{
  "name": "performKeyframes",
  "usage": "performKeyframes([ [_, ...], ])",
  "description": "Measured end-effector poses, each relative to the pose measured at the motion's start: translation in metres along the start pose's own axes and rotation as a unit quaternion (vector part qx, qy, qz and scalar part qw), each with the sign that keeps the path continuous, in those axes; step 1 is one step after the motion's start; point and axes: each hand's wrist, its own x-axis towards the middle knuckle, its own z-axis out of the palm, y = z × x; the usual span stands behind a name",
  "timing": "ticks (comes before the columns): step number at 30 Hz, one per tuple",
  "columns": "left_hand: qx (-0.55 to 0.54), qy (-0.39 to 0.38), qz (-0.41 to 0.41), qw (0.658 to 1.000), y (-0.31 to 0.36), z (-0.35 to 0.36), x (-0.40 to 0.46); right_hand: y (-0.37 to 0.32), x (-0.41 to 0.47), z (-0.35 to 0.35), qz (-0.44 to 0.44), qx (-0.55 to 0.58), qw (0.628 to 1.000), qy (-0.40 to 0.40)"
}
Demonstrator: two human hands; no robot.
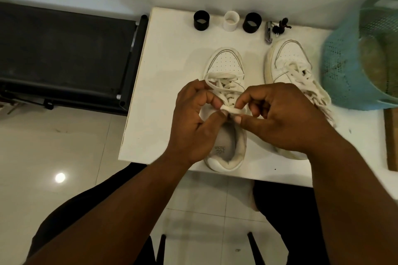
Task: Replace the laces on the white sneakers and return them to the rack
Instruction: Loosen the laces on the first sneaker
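Plainly soft and limp, the flat white cotton lace (229, 109) on the near white leather sneaker (224, 66) is pinched by left hand (193, 118) and right hand (277, 116), probably best gripped near its tip.

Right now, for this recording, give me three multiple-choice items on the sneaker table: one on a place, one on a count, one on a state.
1. Where does the green basket stand?
A. at the table's right end, beside the right sneaker
B. on the floor
C. behind the rings

2. How many short rings stand in the row at the table's far edge?
A. two
B. three
C. five

3. What are the hands doing?
A. resting flat on the table
B. lifting the basket
C. both pinching the white lace over the left sneaker

Answers:
1 A: the basket sits right of that sneaker on the table.
2 B: black, white, black.
3 C: the left hand and right hand hold the lace in their fingers.
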Motion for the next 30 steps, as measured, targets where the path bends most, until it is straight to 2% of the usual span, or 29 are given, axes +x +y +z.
performKeyframes([
  [1, -0.007, -0.004, 0.0, 1.0, 0.0, 0.0, 0.0, 0.001, 0.001, 0.002, 0.002, 0.011, 1.0, 0.018],
  [4, 0.007, 0.002, 0.007, 1.0, 0.001, 0.0, 0.0, -0.007, 0.003, 0.007, -0.011, 0.081, 0.987, 0.135],
  [5, 0.022, 0.009, 0.008, 1.0, 0.001, -0.001, 0.0, -0.013, 0.004, 0.01, -0.028, 0.134, 0.98, 0.147],
  [7, 0.032, 0.021, 0.006, 0.999, 0.002, 0.0, 0.001, -0.025, 0.003, 0.02, -0.084, 0.234, 0.963, 0.106],
  [9, 0.029, 0.019, 0.008, 0.999, 0.0, 0.0, 0.002, -0.028, 0.002, 0.025, -0.123, 0.237, 0.957, 0.11],
  [12, 0.03, -0.002, 0.0, 1.0, -0.001, -0.002, 0.003, -0.017, 0.006, 0.019, -0.068, 0.166, 0.962, 0.205],
  [13, 0.026, -0.01, -0.005, 1.0, 0.0, -0.002, 0.004, -0.012, 0.005, 0.015, -0.044, 0.145, 0.967, 0.204],
  [16, 0.02, -0.036, -0.015, 0.999, 0.001, -0.002, 0.004, -0.002, 0.003, 0.009, -0.015, 0.056, 0.994, 0.088],
  [18, 0.056, -0.045, -0.003, 0.997, 0.002, -0.003, 0.005, -0.001, 0.002, 0.012, -0.019, 0.028, 0.998, 0.05],
  [21, 0.119, -0.048, -0.002, 0.992, 0.003, -0.003, 0.005, -0.003, 0.005, 0.018, -0.019, 0.036, 0.997, 0.06],
  [24, 0.135, -0.05, -0.009, 0.99, 0.003, -0.003, 0.007, -0.002, 0.007, 0.019, -0.002, 0.072, 0.996, 0.054],
  [27, 0.064, -0.08, -0.017, 0.995, 0.001, -0.008, 0.011, 0.0, 0.009, 0.019, 0.036, 0.105, 0.992, 0.055],
  [30, 0.016, -0.109, 0.011, 0.994, -0.001, -0.016, 0.014, 0.003, 0.011, 0.022, 0.054, 0.094, 0.993, 0.045],
])
